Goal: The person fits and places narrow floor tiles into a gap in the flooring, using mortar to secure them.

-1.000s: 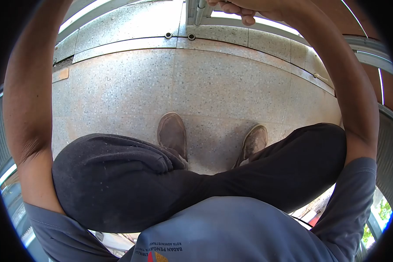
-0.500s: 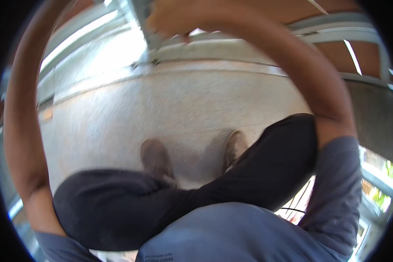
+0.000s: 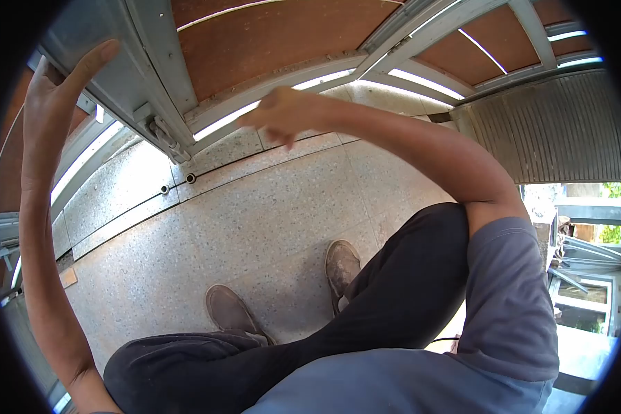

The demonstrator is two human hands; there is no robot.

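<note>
My left hand (image 3: 56, 93) is at the upper left, wrapped round the edge of a grey metal door panel (image 3: 103, 27), with the thumb on its face. A metal latch (image 3: 162, 134) sits near the panel's lower end. In front of the brown panels (image 3: 269, 45), my right hand (image 3: 283, 117) hangs in the air, apart from the latch. Its fingers are curled and slightly blurred; whether they hold something small is hidden.
Below lies a speckled tile floor (image 3: 255, 200) with two small round fittings (image 3: 178, 183) by a dark groove. My shoes (image 3: 231, 310) and bent knees are near the middle. A ribbed panel (image 3: 545, 127) stands at right, with metal frames (image 3: 586, 293) below it.
The view has shifted, so the metal door and latch show more fully. My left hand has come into view on the panel edge. My right hand appears lower and further right.
</note>
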